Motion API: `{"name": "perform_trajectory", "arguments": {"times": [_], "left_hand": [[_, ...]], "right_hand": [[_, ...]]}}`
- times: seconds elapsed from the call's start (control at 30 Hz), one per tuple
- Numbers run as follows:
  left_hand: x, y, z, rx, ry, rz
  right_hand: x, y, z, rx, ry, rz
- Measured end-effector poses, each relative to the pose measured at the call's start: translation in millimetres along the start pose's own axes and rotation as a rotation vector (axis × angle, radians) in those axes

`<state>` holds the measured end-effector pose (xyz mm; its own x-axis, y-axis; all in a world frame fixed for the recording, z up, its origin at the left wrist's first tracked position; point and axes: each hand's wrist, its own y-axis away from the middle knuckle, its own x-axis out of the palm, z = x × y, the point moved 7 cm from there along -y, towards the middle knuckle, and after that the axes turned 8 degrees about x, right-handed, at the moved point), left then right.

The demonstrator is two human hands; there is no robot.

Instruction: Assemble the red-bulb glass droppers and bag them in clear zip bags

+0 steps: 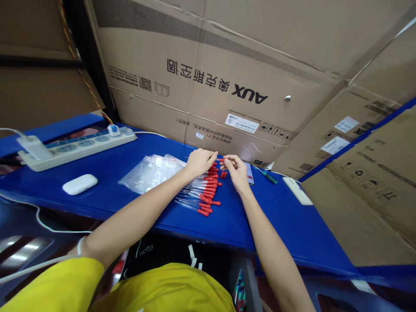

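Red bulb (221,160) pinched by right hand (236,170); left hand (201,161) — grip unclear. Droppers (210,189) judged light, tubes (188,203) fragile — best held by likely-soft bulbs (204,199).

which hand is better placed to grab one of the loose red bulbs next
Probably the right hand: the loose red bulbs lie close beside it, farther from the left hand, though the right seems to be pinching a red piece.
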<state>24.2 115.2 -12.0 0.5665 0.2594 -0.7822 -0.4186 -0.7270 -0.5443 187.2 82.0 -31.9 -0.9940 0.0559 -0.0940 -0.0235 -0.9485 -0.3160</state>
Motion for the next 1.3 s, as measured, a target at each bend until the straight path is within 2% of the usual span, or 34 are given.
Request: {"name": "perform_trajectory", "arguments": {"times": [0.23, 0.4, 0.5, 0.6, 0.8, 1.0, 1.17, 1.3], "left_hand": [[2.0, -1.5, 19.3, 0.044, -0.048, 0.117], [2.6, -2.8, 30.0, 0.104, -0.035, 0.108], [9.5, -2.0, 39.6, 0.079, 0.006, 0.125], [19.7, -0.6, 42.6, 0.144, 0.082, 0.189], [33.0, 3.3, 40.0, 0.322, 0.163, 0.31], [39.3, 4.4, 40.5, 0.334, 0.176, 0.348], [38.2, 3.5, 44.2, 0.293, 0.161, 0.312], [38.3, 4.7, 41.4, 0.326, 0.196, 0.35]], "right_hand": [[2.5, -3.4, -14.8, -0.083, 0.267, -0.003], [6.3, -8.4, -15.8, -0.135, 0.458, 0.024], [10.7, -11.5, -22.1, -0.139, 0.638, 0.073], [14.4, -13.7, -32.4, -0.105, 0.742, 0.11], [2.5, -15.3, -36.4, -0.101, 0.856, 0.114], [-3.2, -8.5, -37.1, -0.125, 1.02, 0.255], [5.8, -9.9, -37.4, -0.143, 1.074, 0.239], [9.5, -10.2, -36.3, -0.172, 1.068, 0.272]]}}
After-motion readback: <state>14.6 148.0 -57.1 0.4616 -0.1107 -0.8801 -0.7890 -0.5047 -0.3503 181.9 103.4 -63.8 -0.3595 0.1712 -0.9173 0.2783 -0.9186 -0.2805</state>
